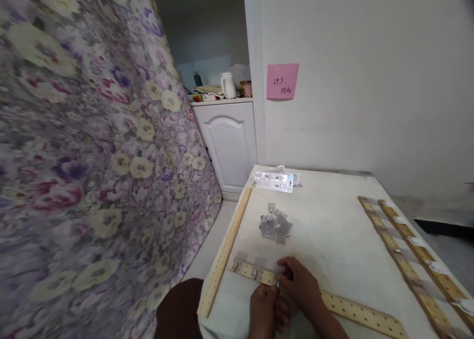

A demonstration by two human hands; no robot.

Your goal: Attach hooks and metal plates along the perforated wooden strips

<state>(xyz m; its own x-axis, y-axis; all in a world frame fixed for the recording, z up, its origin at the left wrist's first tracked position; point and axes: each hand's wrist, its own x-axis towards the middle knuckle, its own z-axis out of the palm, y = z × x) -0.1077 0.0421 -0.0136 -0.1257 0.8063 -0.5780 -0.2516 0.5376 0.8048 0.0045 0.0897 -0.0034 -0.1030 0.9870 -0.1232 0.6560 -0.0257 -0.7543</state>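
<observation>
A long perforated wooden strip (361, 312) lies across the near part of the table, with clear square hooks (255, 272) spaced along its left part. My right hand (301, 284) is over the strip, thumb and fingers closed on a clear hook (279, 268) at its far edge. Close beside it, my left hand (263, 309) is at the near edge with fingers curled; what they grip, if anything, is hidden. Beyond the strip is a loose pile of clear hooks (276, 225) with small metal parts.
A bare perforated strip (224, 255) runs along the table's left edge. Two wooden strips (403, 267) with hooks attached lie at the right. Clear plastic packaging (273, 181) rests at the back. A floral curtain (111, 156) hangs at left; a pink note (282, 81) is on the wall.
</observation>
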